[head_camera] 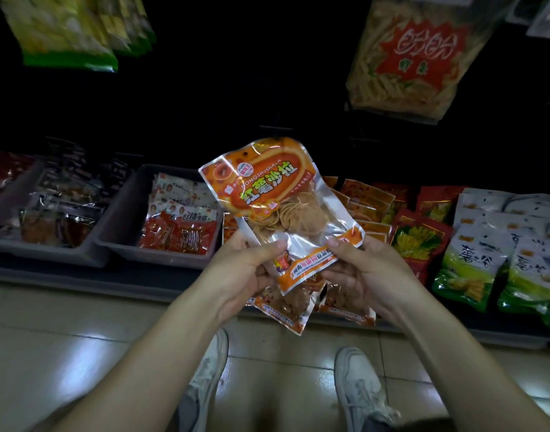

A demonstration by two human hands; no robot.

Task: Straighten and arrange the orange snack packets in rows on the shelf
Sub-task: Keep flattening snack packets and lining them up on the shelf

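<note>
Holding the orange snack packet (278, 207) up by its near edge, tilted left above the shelf (111, 275), seems meant to square it before placing. Left hand (245, 269) and right hand (361, 269) each pinch a bottom corner, thumbs on top, with more packets (286, 307) tucked beneath.

Shelf (174, 283) front edge: grey bins (117, 244) block the left part; green-and-white bags (473, 263) and red packets (420, 235) crowd the right. Between them, orange packets (364, 210) fill the middle. Hanging bags (404, 54) obstruct the upper right; dark open space lies above centre.
</note>
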